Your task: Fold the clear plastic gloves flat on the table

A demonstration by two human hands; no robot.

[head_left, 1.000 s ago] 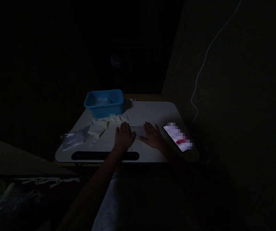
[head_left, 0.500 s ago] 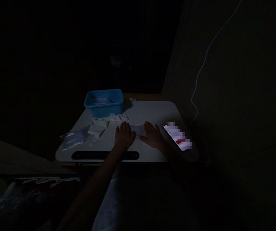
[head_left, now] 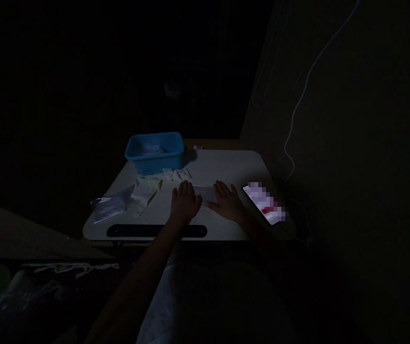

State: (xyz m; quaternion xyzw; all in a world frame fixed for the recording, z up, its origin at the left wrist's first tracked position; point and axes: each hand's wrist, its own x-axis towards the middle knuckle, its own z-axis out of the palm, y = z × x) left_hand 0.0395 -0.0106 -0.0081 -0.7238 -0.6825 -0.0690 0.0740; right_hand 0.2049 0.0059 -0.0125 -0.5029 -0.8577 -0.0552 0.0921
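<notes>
Between my two hands a clear plastic packet lies flat on the white table. My left hand rests palm down over its left end, fingers stretched forward and thumb out to the side. On the right end lies my right hand, flat as well, its fingers spread a little. Both hands cover the packet's ends, and the dim light hides what is inside it. Just beyond my left hand are crumpled white strips that look like paper or cloth.
A blue plastic basket holding clear packets stands at the back left. More clear plastic packaging and a whitish sheet lie at left. A lit phone lies at right. A white cable hangs along the wall.
</notes>
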